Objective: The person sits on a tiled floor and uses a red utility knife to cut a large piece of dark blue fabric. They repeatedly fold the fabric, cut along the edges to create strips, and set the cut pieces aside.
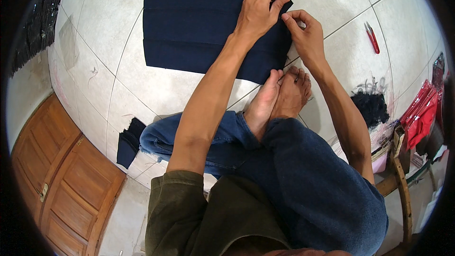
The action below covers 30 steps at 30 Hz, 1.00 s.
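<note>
A dark navy cloth (pixel 199 19) with several crosswise seams or folds lies spread on the floor in front of my feet. My left hand (pixel 259 10) rests over its right part, thumb and fingers pinching a lifted bit of the right edge. Just beside that edge, my right hand (pixel 308 35) is closed, thumb tip against forefinger. Whatever sits between those right fingertips is too small to make out. Off to the right lie red-handled thread snips (pixel 372 38), apart from both hands.
The floor is pale tile (pixel 85 85). A pile of dark thread scraps (pixel 372 106) lies right of my bare feet (pixel 279 95); red plastic-wrapped goods (pixel 422 114) and a wooden frame (pixel 400 180) stand beyond. At left are a navy cloth piece (pixel 129 143) and a wooden door (pixel 61 175).
</note>
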### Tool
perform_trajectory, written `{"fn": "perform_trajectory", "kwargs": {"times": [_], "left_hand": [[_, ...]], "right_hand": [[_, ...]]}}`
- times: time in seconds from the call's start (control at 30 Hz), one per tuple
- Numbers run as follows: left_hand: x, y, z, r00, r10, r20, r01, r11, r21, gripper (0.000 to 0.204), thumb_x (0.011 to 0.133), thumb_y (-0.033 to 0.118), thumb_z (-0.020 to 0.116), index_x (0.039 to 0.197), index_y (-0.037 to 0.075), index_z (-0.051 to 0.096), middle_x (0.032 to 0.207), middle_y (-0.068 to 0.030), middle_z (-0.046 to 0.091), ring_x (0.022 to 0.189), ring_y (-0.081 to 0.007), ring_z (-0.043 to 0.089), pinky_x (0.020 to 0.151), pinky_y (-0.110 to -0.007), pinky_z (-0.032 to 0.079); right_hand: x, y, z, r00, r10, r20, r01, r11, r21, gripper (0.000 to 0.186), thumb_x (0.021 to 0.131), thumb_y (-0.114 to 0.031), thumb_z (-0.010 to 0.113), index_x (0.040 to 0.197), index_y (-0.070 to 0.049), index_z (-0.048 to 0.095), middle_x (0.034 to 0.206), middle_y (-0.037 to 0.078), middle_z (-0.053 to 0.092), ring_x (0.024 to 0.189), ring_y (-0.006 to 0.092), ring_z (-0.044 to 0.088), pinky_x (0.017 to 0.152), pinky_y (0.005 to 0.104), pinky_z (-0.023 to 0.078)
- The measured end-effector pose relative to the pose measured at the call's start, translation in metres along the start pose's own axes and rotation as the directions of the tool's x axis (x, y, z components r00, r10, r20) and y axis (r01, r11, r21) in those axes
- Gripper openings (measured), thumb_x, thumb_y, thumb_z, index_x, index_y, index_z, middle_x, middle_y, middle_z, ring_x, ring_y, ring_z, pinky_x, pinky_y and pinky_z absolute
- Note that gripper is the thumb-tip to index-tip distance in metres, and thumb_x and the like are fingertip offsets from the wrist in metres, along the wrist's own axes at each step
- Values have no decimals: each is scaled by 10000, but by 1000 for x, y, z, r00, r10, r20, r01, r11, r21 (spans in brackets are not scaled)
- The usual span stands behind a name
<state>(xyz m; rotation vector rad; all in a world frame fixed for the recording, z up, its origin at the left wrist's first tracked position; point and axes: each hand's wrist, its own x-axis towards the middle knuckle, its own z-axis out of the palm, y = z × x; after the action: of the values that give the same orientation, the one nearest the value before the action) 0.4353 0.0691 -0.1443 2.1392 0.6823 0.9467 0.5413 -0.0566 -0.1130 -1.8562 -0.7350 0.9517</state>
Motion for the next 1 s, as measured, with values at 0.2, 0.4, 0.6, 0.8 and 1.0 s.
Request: {"fn": "perform_trajectory", "kwargs": {"times": [0.2, 0.4, 0.6, 0.8, 1.0], "left_hand": [[0, 1, -2, 1000, 10, -6, -10, 1000, -6, 137, 901, 132, 767, 990, 41, 717, 977, -89, 658, 895, -248, 658, 772, -358, 541], [-1, 5, -7, 999, 38, 25, -38, 999, 11, 147, 906, 136, 761, 1003, 40, 707, 984, -103, 658, 918, -286, 653, 812, -385, 530], [-2, 2, -21, 999, 49, 9, -49, 998, 36, 152, 884, 119, 770, 1009, 60, 707, 952, -80, 643, 899, -287, 637, 798, -391, 541], [-3, 5, -33, 989, -119, 84, 127, 988, -93, 208, 943, 108, 715, 1149, 79, 727, 1176, -104, 712, 1033, -257, 696, 883, -357, 550], [-7, 7, -49, 916, 98, 389, -217, 936, 276, 543, 843, 410, 811, 1310, 162, 688, 1414, -68, 626, 1437, -337, 443, 1187, -499, 336]], "right_hand": [[-4, -13, -11, 968, 201, 154, -250, 852, 461, 241, 1024, -202, 627, 1143, 7, 636, 803, 34, 650, 659, 117, 543, 648, 274, 467], [-12, 4, -82, 964, 119, 240, -267, 401, 876, 139, 990, -29, 591, 920, -104, 497, 891, -5, 487, 766, 87, 476, 710, 226, 457], [-62, 54, -236, 848, 295, -440, -49, 870, 490, 167, 1014, -96, 635, 1147, -16, 573, 979, 60, 606, 788, 132, 564, 726, 281, 489], [-81, 31, -208, 987, -21, -157, -135, 412, -901, 324, 974, -188, 691, 1258, -44, 633, 1056, 114, 701, 701, 207, 647, 656, 339, 519], [-31, -34, -157, 950, 302, -79, -285, 735, -615, 282, 969, -276, 682, 1180, -91, 696, 1020, 147, 723, 853, 323, 700, 744, 422, 542]]}}
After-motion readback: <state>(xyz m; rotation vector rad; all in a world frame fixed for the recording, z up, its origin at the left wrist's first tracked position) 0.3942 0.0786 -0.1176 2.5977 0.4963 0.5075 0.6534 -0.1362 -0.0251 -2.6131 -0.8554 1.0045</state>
